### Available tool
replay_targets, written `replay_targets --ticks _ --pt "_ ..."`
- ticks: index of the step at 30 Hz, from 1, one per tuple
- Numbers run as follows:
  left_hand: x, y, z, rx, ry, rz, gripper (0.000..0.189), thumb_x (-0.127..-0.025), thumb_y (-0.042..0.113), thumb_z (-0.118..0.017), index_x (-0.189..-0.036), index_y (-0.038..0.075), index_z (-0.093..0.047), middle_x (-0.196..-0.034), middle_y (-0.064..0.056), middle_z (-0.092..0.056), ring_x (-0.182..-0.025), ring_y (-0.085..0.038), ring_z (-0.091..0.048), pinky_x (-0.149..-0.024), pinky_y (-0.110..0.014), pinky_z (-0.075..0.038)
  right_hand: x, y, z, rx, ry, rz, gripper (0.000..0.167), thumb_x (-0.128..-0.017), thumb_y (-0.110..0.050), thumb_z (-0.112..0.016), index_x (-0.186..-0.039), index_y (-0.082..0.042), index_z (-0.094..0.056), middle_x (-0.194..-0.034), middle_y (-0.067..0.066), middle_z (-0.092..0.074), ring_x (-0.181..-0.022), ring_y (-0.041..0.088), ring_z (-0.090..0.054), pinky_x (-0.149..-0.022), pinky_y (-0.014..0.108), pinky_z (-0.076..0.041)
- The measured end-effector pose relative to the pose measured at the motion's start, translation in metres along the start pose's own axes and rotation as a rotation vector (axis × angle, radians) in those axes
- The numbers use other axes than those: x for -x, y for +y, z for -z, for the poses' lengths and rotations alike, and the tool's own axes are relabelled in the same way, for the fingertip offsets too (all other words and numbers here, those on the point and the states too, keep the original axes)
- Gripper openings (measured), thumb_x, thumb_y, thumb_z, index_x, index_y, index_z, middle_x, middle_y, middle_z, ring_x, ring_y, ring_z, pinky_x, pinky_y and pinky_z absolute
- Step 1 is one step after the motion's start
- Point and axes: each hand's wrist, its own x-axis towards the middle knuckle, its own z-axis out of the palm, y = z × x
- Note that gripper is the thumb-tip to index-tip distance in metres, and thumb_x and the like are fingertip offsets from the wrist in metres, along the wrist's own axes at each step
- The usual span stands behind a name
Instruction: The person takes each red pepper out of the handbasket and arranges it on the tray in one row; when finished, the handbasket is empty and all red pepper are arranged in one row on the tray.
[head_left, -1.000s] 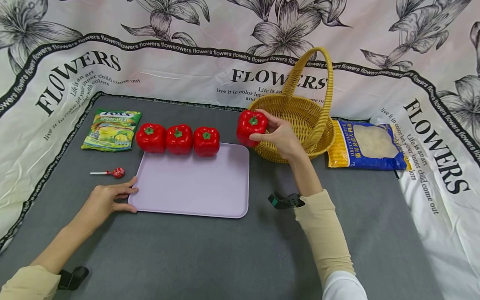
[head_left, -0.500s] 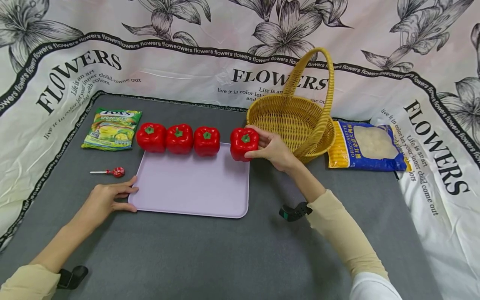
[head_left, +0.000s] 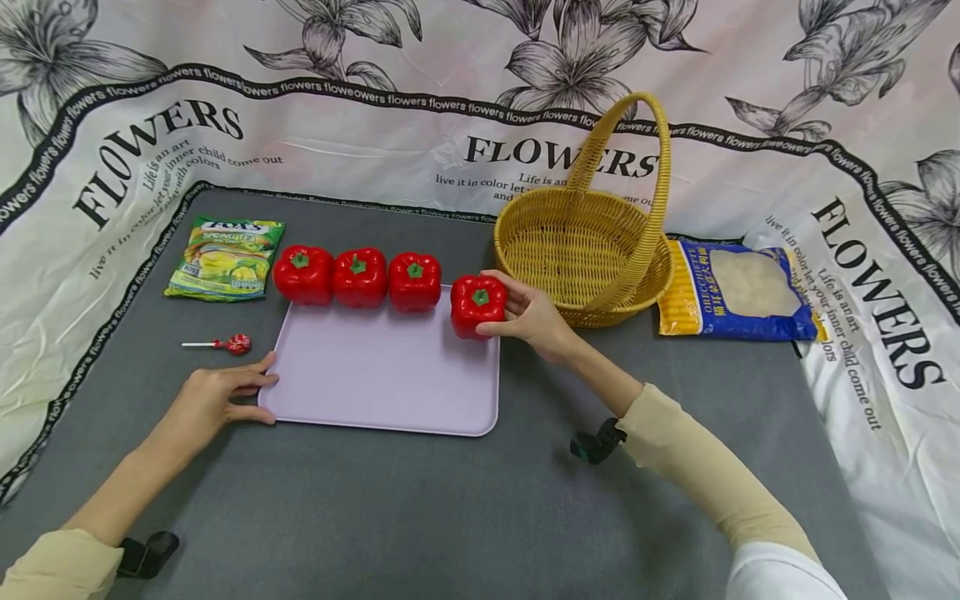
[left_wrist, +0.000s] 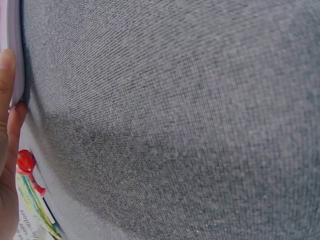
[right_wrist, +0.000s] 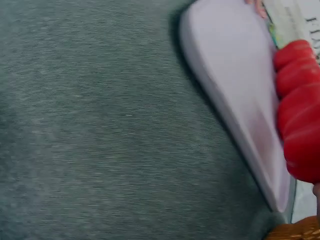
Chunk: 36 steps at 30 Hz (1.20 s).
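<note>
In the head view my right hand (head_left: pixel 528 321) grips a red bell pepper (head_left: pixel 477 307) between thumb and fingers, over the right end of a pale lilac tray (head_left: pixel 375 375). My left hand (head_left: pixel 217 393) touches the tray's left edge with its fingers and thumb extended. Along the tray's back edge stand three more red bell peppers in a row: the left one (head_left: pixel 303 275), the middle one (head_left: pixel 360 277) and the right one (head_left: pixel 414 283). The right wrist view shows the held pepper (right_wrist: pixel 302 152) in front of the others, above the tray.
A yellow wicker basket (head_left: pixel 555 233) with a tall handle stands behind my right hand. A blue and yellow pasta bag (head_left: pixel 738 292) lies to its right. At the left are a green candy bag (head_left: pixel 225 260) and a red lollipop (head_left: pixel 238 344). The tabletop (head_left: pixel 420 517) is grey.
My right hand has carried the bell pepper from the basket's front left rim leftward and toward me, over the tray's right end. My left hand has stayed at the tray's edge.
</note>
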Motion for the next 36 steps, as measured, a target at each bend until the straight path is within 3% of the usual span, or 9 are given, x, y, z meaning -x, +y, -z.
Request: replay_targets --ticks 5,12,18,27,36 --pt "0.0 0.0 0.001 -0.001 0.0 0.003 0.06 -0.051 0.013 -0.09 -0.105 -0.005 -0.072 -0.122 -0.022 -0.06 -0.09 -0.033 -0.069 -0.081 -0.012 -0.044 -0.002 0.007 -0.005 0.022 0.031 0.022 0.069 -0.081 0.009 -0.071 -0.142 -0.007 -0.044 -0.137 0.011 -0.049 -0.122 0.025 -0.05 -0.1 0.033 -0.045" --pt "0.001 -0.001 -0.001 0.011 -0.003 0.007 0.059 -0.052 0.01 -0.09 -0.105 -0.005 -0.072 -0.123 -0.022 -0.06 -0.089 -0.031 -0.069 -0.082 -0.007 -0.041 -0.009 0.015 -0.009 0.037 0.067 0.032 0.071 -0.082 0.006 -0.07 -0.145 -0.005 -0.039 -0.142 0.009 -0.045 -0.127 0.023 -0.046 -0.103 0.033 -0.043" --pt "0.0 -0.001 0.001 0.002 -0.019 0.029 0.059 -0.053 0.011 -0.09 -0.106 -0.005 -0.071 -0.124 -0.022 -0.059 -0.09 -0.032 -0.069 -0.079 -0.022 -0.047 -0.017 0.017 -0.01 0.027 0.072 0.037 0.07 -0.084 0.004 -0.068 -0.146 -0.005 -0.037 -0.144 0.007 -0.042 -0.131 0.022 -0.041 -0.105 0.035 -0.041" --pt "-0.001 -0.001 0.0 -0.001 -0.014 0.02 0.059 -0.052 0.01 -0.09 -0.106 -0.006 -0.071 -0.123 -0.021 -0.06 -0.09 -0.03 -0.069 -0.083 -0.009 -0.041 -0.027 0.02 -0.009 0.009 0.053 0.106 0.072 -0.086 0.007 -0.063 -0.149 -0.003 -0.029 -0.151 0.01 -0.033 -0.136 0.022 -0.035 -0.111 0.035 -0.034" --pt "-0.001 0.0 0.0 -0.012 -0.019 0.018 0.059 -0.051 0.009 -0.09 -0.105 -0.006 -0.071 -0.123 -0.022 -0.06 -0.089 -0.031 -0.069 -0.076 -0.034 -0.048 -0.03 0.021 -0.011 0.009 0.049 0.152 0.075 -0.083 0.01 -0.066 -0.148 -0.005 -0.033 -0.15 0.011 -0.034 -0.136 0.023 -0.034 -0.112 0.035 -0.032"
